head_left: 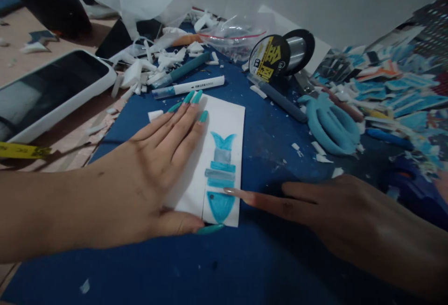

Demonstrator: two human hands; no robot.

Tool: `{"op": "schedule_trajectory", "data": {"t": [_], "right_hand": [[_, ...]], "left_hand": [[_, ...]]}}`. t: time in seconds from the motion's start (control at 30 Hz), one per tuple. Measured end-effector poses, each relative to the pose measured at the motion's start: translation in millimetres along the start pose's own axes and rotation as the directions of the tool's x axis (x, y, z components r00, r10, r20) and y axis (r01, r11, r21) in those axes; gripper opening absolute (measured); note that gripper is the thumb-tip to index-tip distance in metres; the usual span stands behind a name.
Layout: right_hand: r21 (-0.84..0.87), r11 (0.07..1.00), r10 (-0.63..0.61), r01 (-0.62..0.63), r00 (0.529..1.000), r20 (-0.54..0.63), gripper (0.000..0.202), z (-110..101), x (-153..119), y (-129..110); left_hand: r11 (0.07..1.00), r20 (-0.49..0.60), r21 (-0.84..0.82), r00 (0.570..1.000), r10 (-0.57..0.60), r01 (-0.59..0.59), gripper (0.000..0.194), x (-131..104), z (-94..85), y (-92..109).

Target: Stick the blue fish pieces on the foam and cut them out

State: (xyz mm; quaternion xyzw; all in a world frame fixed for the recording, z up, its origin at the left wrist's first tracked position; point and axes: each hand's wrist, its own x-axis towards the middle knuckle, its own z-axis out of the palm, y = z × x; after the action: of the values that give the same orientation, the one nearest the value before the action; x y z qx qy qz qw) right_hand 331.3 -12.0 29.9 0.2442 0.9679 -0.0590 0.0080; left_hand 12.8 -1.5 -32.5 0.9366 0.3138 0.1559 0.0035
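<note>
A blue mat [245, 258] covers most of the desk [21, 67], whose pale brown top shows bare at the left; a plain light wall rises behind. On the mat lies a white card [229, 123] with a blue fish [221, 181] built from cut strips. The left hand [150, 174] is spread flat on the card, fingers open, pinning it down and gripping nothing. The right hand [346, 216] grips nothing either — its index finger is stretched out, the long nail touching the fish near the head.

Clutter rings the mat: white scraps [154, 64], two markers [189, 86], a spool [280, 55], blue-handled scissors [329, 125], and at the right a heap of blue paper cuttings [395, 90]. A phone [49, 92] in a white case lies at the left — beside a yellow tape [23, 151].
</note>
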Motion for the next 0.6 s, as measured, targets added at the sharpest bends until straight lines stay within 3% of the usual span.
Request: {"op": "schedule_trajectory", "data": {"t": [0.6], "right_hand": [[0.008,1.0,0.028,-0.028,1.0,0.002,0.091,0.1,-10.7,2.9]], "left_hand": [[1.0,0.036,0.001,0.999,-0.019,0.019,0.109,-0.1,-0.5,-0.4]]}}
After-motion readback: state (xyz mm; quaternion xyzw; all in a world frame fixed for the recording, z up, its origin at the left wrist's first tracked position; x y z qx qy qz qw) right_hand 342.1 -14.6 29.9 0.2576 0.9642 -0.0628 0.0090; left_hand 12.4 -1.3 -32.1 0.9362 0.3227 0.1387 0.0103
